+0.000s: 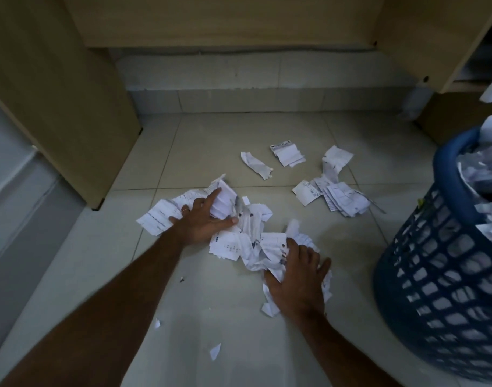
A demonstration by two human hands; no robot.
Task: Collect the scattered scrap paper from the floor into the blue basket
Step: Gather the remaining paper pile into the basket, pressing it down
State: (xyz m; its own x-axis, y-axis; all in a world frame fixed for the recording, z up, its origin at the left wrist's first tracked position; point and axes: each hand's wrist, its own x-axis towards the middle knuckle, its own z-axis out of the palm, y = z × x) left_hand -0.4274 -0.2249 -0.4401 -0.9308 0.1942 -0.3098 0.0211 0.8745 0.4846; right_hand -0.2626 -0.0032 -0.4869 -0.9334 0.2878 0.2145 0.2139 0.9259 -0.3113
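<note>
The crumpled scrap paper (250,236) — light, limp, slippery on tile — is pressed under the spread-fingered left hand (204,222) and right hand (295,277); it is best scooped from both sides.

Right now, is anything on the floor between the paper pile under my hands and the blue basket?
Nothing visible: bare tile lies between the paper pile and the blue basket, which stands to its right.
</note>
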